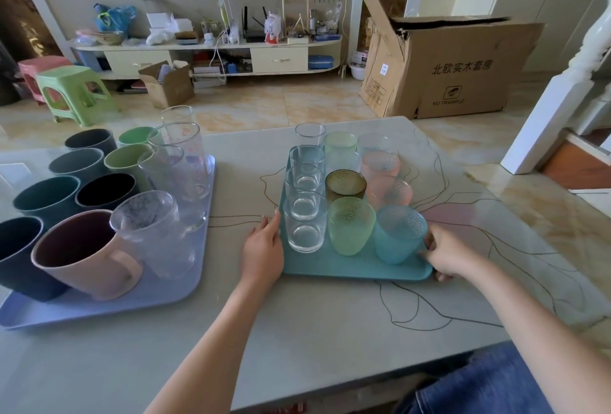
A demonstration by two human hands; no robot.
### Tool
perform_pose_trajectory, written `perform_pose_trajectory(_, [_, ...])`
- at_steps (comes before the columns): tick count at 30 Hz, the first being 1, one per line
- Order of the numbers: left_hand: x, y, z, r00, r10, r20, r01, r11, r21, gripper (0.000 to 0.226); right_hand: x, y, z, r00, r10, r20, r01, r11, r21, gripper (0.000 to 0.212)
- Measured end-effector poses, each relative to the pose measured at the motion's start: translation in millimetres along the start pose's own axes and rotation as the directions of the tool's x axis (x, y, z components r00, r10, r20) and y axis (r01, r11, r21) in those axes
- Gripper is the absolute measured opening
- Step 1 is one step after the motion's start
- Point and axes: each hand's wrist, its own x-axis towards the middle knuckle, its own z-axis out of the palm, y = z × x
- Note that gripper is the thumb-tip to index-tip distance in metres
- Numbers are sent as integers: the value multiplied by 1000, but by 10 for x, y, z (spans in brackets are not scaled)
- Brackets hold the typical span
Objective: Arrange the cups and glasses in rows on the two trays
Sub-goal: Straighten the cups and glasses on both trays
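Our left hand (pixel 263 248) flat, fingers straight against left edge of teal rectangular plastic tray (pixel 347 268); right hand (pixel 444 256) curled, gripping its right corner.

Bare forearms and hands with no sleeves showing; blue denim jeans (pixel 489 384) cover the lap.

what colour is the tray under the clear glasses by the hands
Teal tray, clearest in the head view.

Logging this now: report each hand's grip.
Left hand: open, straight fingers resting against the teal tray at its left edge.
Right hand: grips the tray's right near corner.
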Motion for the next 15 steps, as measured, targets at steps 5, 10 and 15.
perform_pose_trajectory(5, [15,83,75,999,36,26,-40,983,177,50,179,89,-61,979,-105,-176,116,992,55,6])
perform_pose_trajectory(10, [68,130,181,999,29,25,-35,958,284,51,296,99,-126,949,-133,-286,138,990,-4,10])
perform_pose_trajectory(15, [105,156,206,998,25,63,-40,970,241,51,296,35,-202,948,-79,-308,90,996,19,13])
